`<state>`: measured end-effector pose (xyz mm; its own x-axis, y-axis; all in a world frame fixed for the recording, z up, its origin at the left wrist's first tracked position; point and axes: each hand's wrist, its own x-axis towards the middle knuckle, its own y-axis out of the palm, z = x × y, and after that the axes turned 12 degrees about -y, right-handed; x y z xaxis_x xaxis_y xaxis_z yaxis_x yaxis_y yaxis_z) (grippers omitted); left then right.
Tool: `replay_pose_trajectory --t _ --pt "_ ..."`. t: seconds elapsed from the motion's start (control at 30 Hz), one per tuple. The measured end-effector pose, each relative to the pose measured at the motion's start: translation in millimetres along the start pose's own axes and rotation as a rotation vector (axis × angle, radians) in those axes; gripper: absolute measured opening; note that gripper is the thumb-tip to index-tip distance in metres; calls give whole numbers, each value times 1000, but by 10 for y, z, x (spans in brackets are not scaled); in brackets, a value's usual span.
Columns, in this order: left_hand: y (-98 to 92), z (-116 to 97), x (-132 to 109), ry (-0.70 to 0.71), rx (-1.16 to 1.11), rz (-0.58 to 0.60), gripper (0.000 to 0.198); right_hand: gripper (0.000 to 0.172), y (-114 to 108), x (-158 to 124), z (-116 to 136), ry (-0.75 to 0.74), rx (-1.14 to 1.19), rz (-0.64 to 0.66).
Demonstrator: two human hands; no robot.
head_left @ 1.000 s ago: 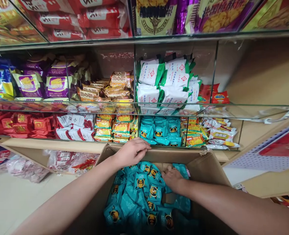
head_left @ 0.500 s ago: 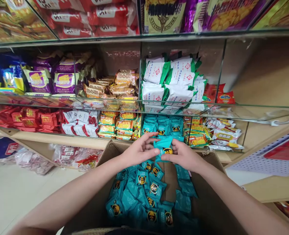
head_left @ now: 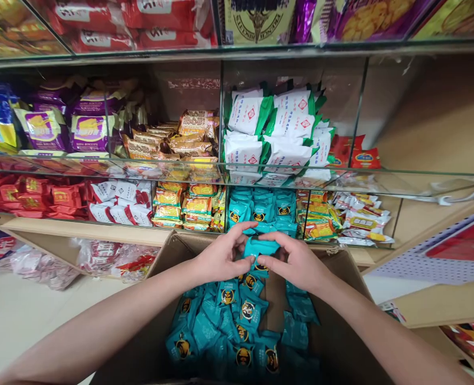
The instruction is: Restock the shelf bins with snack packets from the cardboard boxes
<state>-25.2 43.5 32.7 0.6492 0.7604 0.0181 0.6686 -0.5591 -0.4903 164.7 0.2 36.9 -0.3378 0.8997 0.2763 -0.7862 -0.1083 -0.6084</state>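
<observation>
Between both hands, over the far side of an open cardboard box (head_left: 343, 272), is a teal snack packet (head_left: 260, 248). My left hand (head_left: 227, 252) grips its left side, thumb at the lower front and fingers behind. My right hand (head_left: 297, 259) has its thumb and fingers closed on the right side. Many loose teal packets (head_left: 241, 315) with yellow and black round emblems lie in the box. Just beyond the hands, similar teal packets (head_left: 263, 206) stand stacked in a lower shelf compartment, partly hidden by my fingers.
Glass dividers and a glass shelf edge (head_left: 160, 167) separate the compartments. White and green packets (head_left: 289, 123) sit above the teal stack; yellow packets (head_left: 197, 206) and small white packets (head_left: 365, 219) flank it. Plastic-wrapped bags (head_left: 104, 256) lie beneath at left, near the floor (head_left: 40, 326).
The packet has tipped in my hands, so its emblem now faces lower and is partly covered. Both hands sit slightly lower, and the view has shifted a little.
</observation>
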Motion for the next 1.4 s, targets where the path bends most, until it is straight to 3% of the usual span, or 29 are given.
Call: replay_pose_trajectory --t 0.07,0.2,0.27,0.37,0.47,0.67,0.77,0.9,1.1,1.4 --pt "-40 -54 51 46 91 -3 56 25 -80 -3 12 7 -98 -15" --pt "-187 -151 360 208 431 -160 28 23 -304 107 -17 141 -418 -146" --pt "-238 -159 595 243 667 -200 31 26 -381 221 -30 211 -641 -192" --pt "-233 -126 940 125 978 -218 43 31 -412 396 -47 203 -833 -238" --pt "-168 -72 1174 30 1129 -166 48 25 -380 495 -98 175 -917 -248" --pt "-80 14 1285 28 1162 -148 50 18 -318 549 -267 159 -1087 -104" --pt "-77 22 1267 27 1174 -162 47 27 -283 584 -296 170 -1154 -45" --pt "-90 23 1255 34 1187 -171 43 28 -214 613 -324 77 -1298 -20" --pt "-121 55 1260 40 1183 -158 46 28 -187 769 -437 219 -1213 7" --pt "-88 66 1272 -22 1194 -199 50 31 -184 904 -443 213 -1169 61"
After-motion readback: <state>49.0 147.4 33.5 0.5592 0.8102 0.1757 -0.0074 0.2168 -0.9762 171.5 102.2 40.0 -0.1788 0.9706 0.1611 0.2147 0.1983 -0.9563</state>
